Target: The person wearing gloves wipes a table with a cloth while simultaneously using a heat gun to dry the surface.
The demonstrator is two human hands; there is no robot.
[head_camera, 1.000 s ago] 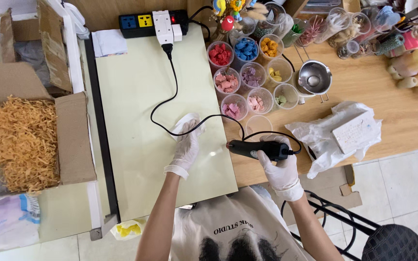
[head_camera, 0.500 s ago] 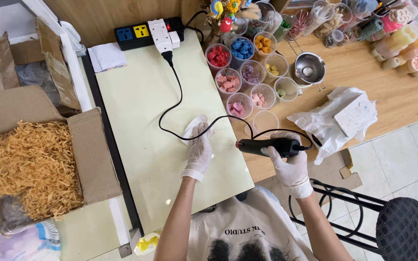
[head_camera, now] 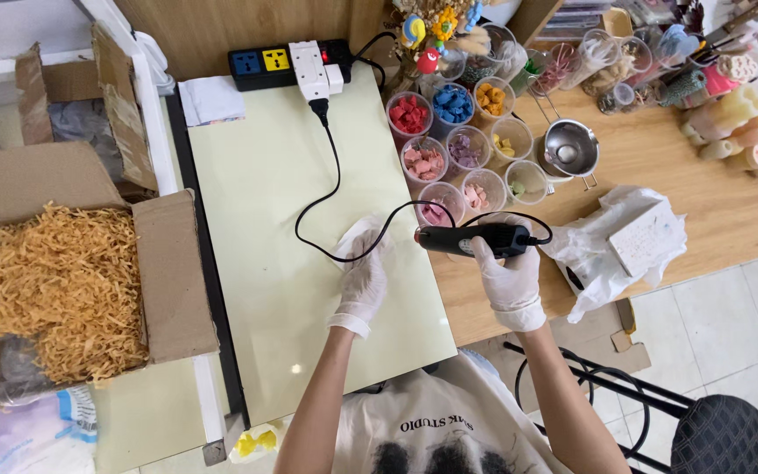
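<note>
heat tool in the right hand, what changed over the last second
The right hand lifted the black heat tool up the table toward the plastic cups, nozzle pointing left as before. The left hand stayed pressed on the white cloth on the pale green mat. The cord stayed plugged in.

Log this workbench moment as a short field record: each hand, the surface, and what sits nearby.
left hand: gloved, pressing a white tissue on the pale green mat
right hand: gloved, gripping a black corded heat tool
cord: runs to the power strip
right of mat: cups of coloured wax pieces, small metal pot
left of mat: cardboard box of shredded paper
</note>
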